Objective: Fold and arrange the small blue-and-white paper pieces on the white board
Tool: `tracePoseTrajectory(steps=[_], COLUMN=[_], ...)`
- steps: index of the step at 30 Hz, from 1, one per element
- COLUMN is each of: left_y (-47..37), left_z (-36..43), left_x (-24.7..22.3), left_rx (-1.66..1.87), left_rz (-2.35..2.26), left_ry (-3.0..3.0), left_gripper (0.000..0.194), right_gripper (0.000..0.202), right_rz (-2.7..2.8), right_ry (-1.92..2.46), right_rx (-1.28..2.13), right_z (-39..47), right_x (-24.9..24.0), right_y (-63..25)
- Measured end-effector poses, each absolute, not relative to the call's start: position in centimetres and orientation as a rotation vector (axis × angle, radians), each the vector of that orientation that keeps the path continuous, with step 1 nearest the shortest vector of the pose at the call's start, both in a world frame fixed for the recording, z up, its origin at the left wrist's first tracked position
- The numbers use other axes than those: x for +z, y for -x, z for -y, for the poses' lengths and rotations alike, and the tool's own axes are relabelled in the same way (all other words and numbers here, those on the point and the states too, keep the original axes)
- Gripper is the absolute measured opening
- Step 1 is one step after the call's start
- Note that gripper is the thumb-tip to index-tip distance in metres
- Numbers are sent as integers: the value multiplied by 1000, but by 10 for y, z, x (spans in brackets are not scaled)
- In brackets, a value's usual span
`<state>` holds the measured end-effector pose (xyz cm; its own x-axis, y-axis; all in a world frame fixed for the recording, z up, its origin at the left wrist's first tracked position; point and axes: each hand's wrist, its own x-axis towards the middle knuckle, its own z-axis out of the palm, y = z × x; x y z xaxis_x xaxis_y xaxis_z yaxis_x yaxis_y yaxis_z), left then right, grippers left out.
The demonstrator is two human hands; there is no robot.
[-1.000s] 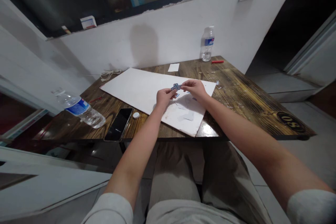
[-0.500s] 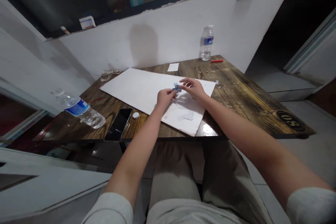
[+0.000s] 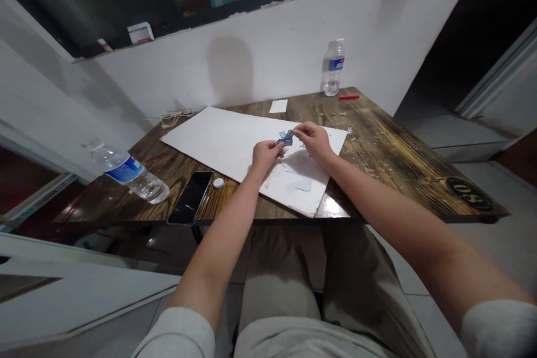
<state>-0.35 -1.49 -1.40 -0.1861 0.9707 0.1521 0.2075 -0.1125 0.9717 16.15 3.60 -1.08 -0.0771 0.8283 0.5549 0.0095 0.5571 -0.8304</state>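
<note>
Pinched in my left hand is a small flat blue-and-grey cutout with dark outlines; its exact kind is too small to make out. The fingers of my right hand are closed on the cutout's upper right edge. Both hands are above the right part of a large white board on the wooden table. Below the hands, a small paper piece and faint scraps lie on the board. A blue-edged snowflake-like cutout sits at the board's right corner.
At the left lie a water bottle on its side, a phone and a white cap. Another bottle stands at the back near a red pen-like stick. A white card and a coiled cable lie by the wall.
My right fingers have closed onto the cutout's upper right edge, and that part is now tilted up. My left hand keeps its pinch. The view has shifted slightly.
</note>
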Motion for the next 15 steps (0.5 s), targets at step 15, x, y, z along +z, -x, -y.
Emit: tracePoseTrajectory(steps=[15], left_y=[4], left_z=[18], left_x=[-5], left_rx=[1471], left_rz=[-1378], left_ry=[-1160], left_gripper=[26], right_gripper=[34], right_rz=[1230], right_ry=[682], right_rx=[1464], right_z=[-24], right_x=[-11], right_y=[-154])
